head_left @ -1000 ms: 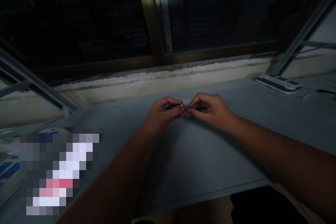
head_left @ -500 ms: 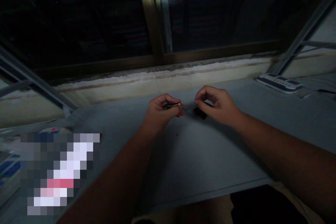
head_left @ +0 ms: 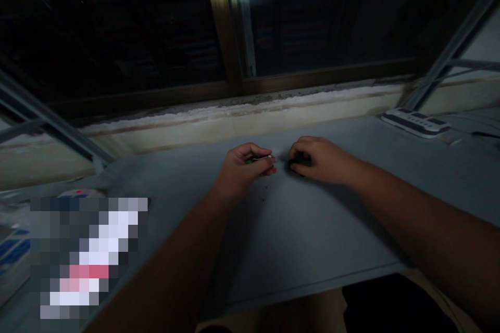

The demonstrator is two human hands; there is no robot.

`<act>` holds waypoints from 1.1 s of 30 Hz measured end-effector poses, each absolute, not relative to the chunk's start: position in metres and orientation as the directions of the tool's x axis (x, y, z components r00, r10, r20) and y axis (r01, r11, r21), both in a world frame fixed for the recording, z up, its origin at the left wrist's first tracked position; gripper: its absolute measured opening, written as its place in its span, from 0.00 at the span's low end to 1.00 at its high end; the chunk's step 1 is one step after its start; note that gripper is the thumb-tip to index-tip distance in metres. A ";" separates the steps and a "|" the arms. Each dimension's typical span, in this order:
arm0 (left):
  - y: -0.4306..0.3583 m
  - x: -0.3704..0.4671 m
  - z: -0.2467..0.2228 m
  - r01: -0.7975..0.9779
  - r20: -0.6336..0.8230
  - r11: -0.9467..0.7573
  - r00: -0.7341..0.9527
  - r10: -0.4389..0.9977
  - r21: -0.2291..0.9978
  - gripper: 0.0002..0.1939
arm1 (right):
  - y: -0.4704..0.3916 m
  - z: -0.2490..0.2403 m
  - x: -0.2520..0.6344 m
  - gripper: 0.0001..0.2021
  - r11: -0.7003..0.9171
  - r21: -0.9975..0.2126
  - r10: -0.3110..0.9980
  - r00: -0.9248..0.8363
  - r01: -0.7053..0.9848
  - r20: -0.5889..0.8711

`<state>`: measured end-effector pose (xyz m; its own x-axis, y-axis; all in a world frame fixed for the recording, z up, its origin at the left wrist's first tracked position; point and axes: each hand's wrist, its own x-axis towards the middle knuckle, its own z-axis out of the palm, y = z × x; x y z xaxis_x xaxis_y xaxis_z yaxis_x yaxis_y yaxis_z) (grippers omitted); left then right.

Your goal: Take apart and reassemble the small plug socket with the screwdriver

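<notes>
Head view. A grey table [head_left: 312, 229] stands against a pale sill [head_left: 234, 119] under a dark window [head_left: 312, 15]; all places below are given relative to the table. At its middle, toward the far edge, the left hand [head_left: 244, 166] rests on the surface with its fingers [head_left: 267, 164] curled together around a thin pale-tipped piece [head_left: 261, 157]; a green patch shows at the piece's near end, and what the piece is cannot be told in the dim light. Just to the right of it, not touching it, the right hand [head_left: 318, 158] lies on the surface with its fingers [head_left: 299, 158] closed down over a small dark object [head_left: 300, 162], which sits on the table beneath them. At the far right corner lies a white power strip [head_left: 416, 122]; no writing on it can be read. A blurred-out patch covers the items at the near left corner, so no label or container there can be made out.
</notes>
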<state>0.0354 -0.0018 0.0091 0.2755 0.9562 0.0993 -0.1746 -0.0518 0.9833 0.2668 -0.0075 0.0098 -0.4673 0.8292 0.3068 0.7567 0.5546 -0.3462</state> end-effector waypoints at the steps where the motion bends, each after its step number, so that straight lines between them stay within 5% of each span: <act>1: -0.001 0.035 0.008 -0.173 0.082 -0.034 0.280 0.956 0.984 0.16 | -0.007 0.009 0.267 0.09 0.550 -0.337 0.833 -0.474 0.764 0.285; 13: 0.001 0.037 0.004 -0.175 -0.026 0.076 0.274 0.961 0.982 0.12 | -0.007 0.003 0.268 0.11 0.483 -0.342 0.874 -0.463 0.806 0.143; 22: 0.002 0.035 0.003 -0.159 -0.039 0.086 0.280 0.959 0.984 0.15 | -0.006 0.004 0.270 0.15 0.430 -0.419 0.903 -0.382 0.799 0.198; 28: 0.001 0.035 0.004 -0.167 -0.058 0.105 0.265 0.962 0.980 0.15 | -0.003 0.000 0.266 0.12 0.438 -0.759 0.897 -0.281 0.481 0.340; 33: 0.000 0.039 0.008 -0.185 -0.089 0.138 0.251 0.964 0.973 0.09 | 0.003 -0.003 0.267 0.13 0.387 -0.864 0.917 -0.232 0.322 0.325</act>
